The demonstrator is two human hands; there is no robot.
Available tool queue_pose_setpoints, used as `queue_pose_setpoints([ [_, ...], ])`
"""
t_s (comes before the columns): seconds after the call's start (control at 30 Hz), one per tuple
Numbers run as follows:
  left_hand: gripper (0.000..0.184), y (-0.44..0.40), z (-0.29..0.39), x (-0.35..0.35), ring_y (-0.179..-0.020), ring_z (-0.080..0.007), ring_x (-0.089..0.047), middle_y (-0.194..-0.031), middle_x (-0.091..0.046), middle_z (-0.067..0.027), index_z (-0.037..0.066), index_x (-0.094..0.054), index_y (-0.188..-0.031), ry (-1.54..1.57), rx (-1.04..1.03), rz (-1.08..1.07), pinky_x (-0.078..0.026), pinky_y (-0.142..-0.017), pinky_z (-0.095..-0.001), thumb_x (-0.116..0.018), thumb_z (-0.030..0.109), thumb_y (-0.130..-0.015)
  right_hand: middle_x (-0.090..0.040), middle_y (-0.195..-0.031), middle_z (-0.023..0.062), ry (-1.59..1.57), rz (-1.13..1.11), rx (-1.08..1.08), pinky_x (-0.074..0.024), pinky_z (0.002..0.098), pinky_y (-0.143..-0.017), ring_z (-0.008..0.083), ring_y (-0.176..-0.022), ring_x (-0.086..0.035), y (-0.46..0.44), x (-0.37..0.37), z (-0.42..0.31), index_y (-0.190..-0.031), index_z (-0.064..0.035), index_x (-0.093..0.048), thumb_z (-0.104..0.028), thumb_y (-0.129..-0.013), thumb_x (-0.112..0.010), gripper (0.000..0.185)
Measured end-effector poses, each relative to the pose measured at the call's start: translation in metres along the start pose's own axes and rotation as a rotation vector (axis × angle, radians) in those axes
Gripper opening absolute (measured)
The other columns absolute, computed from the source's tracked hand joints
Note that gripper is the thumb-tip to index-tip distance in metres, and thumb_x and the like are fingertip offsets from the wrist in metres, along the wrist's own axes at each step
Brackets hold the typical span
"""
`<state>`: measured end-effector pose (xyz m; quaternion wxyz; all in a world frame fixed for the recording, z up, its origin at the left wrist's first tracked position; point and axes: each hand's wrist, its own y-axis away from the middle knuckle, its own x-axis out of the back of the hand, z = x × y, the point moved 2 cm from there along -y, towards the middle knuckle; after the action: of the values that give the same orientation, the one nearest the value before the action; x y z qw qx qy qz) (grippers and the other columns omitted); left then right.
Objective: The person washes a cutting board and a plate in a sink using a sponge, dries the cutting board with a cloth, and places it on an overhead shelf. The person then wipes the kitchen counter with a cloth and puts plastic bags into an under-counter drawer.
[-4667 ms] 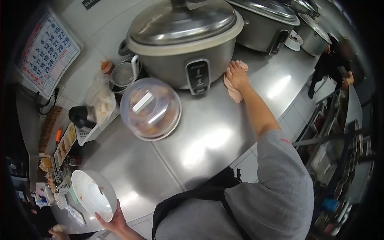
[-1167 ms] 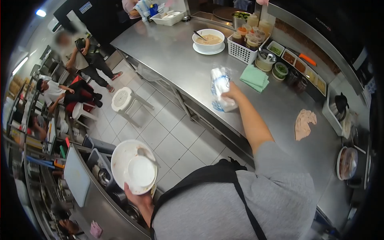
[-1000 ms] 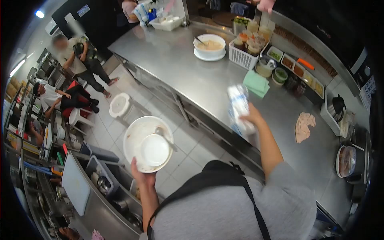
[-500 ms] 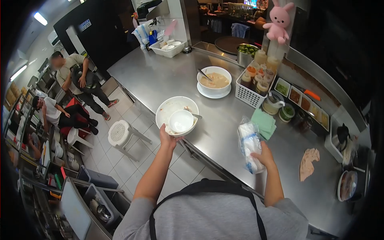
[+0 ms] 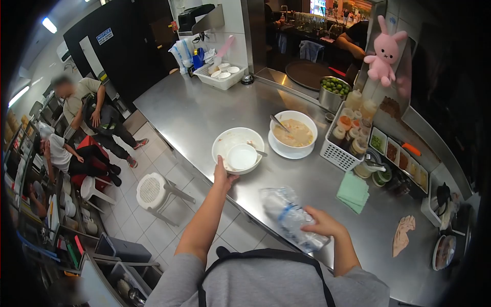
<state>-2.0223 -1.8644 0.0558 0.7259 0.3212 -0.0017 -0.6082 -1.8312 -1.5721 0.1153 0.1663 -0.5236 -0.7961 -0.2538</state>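
Note:
My left hand point(image 5: 223, 177) grips the near rim of a large used white bowl point(image 5: 223, 143) at the counter's edge. Inside that bowl lie a small white bowl point(image 5: 242, 157) and a spoon point(image 5: 261, 153). My right hand point(image 5: 326, 224) is closed on a crinkled clear plastic pack point(image 5: 282, 209) with white and blue contents, tilted over the counter; I cannot make out what is inside. Beyond it, a white bowl of soup point(image 5: 294, 133) with a spoon stands on a white plate point(image 5: 286, 152). A folded green cloth point(image 5: 353, 191) lies to the right.
The steel counter point(image 5: 199, 107) carries a white basket of sauce bottles point(image 5: 338, 155), a pot of green limes point(image 5: 333, 92), a tray of condiments point(image 5: 394, 148) and a crumpled pinkish cloth point(image 5: 404, 235). A white stool point(image 5: 153, 190) stands left. Two people point(image 5: 84, 102) are farther back.
The plastic pack has moved left, away from the green cloth, with my right hand. My left hand still holds the large bowl, now farther over the counter. The view has shifted slightly.

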Motion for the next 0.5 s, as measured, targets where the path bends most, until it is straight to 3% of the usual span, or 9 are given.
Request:
queue_pose_setpoints([
  [0.07, 0.072, -0.006, 0.007, 0.014, -0.116, -0.0294, -0.033, -0.128, -0.029, -0.0144, 0.004, -0.023, -0.127, 0.036, -0.029, -0.064, -0.031, -0.091, -0.0439, -0.039, 0.056, -0.080, -0.054, -0.098, 0.0161, -0.011, -0.087, 0.081, -0.0397, 0.0309, -0.077, 0.0258, -0.089, -0.052, -0.034, -0.026, -0.037, -0.108, -0.0018, -0.044, -0.022, -0.066, -0.064, 0.050],
  [0.17, 0.070, 0.027, 0.029, 0.048, -0.117, -0.0275, -0.032, -0.130, -0.029, -0.0127, 0.003, -0.024, -0.127, 0.052, -0.020, -0.074, -0.031, -0.092, -0.0425, -0.036, 0.055, -0.081, -0.054, -0.093, 0.0145, -0.180, -0.025, 0.240, -0.0395, 0.0306, -0.076, 0.0221, -0.086, -0.052, -0.087, -0.072, -0.095, -0.104, -0.0027, -0.045, -0.021, -0.068, -0.064, 0.045],
  [0.23, 0.069, 0.032, 0.031, 0.098, -0.118, -0.0223, -0.029, -0.131, -0.027, -0.0078, 0.008, -0.019, -0.130, 0.030, -0.070, -0.573, -0.031, -0.090, -0.0442, -0.035, 0.055, -0.082, -0.053, -0.093, 0.0117, -0.262, 0.082, 0.276, -0.0395, 0.0289, -0.076, 0.0181, -0.087, -0.051, -0.127, -0.109, -0.120, -0.105, -0.0021, -0.043, -0.019, -0.070, -0.064, 0.045],
  [0.33, 0.067, 0.063, 0.049, 0.162, -0.117, -0.0204, -0.031, -0.130, -0.029, -0.0067, 0.010, -0.018, -0.130, 0.048, 0.137, -0.550, -0.030, -0.091, -0.0449, -0.035, 0.053, -0.082, -0.051, -0.096, 0.0093, -0.447, 0.263, 0.328, -0.0398, 0.0266, -0.078, 0.0147, -0.090, -0.049, -0.195, -0.168, -0.144, -0.108, -0.0003, -0.039, -0.011, -0.072, -0.063, 0.045],
  [0.43, 0.064, 0.076, 0.071, 0.200, -0.117, -0.0210, -0.033, -0.128, -0.033, -0.0067, 0.012, -0.017, -0.130, -0.057, 0.038, -0.536, -0.033, -0.091, -0.0425, -0.035, 0.051, -0.083, -0.051, -0.097, 0.0097, -0.660, 0.331, 0.305, -0.0400, 0.0261, -0.078, 0.0148, -0.090, -0.049, -0.250, -0.213, -0.181, -0.108, 0.0004, -0.037, -0.008, -0.073, -0.061, 0.043],
  [0.5, 0.059, 0.072, 0.082, 0.223, -0.112, -0.0204, -0.039, -0.124, -0.037, -0.0065, 0.011, -0.019, -0.128, 0.043, 0.010, -0.498, -0.037, -0.087, -0.0416, -0.040, 0.043, -0.084, -0.051, -0.097, 0.0099, -0.655, 0.373, 0.334, -0.0403, 0.0263, -0.078, 0.0145, -0.090, -0.050, -0.280, -0.247, -0.196, -0.107, 0.0002, -0.037, -0.008, -0.074, -0.060, 0.040],
])
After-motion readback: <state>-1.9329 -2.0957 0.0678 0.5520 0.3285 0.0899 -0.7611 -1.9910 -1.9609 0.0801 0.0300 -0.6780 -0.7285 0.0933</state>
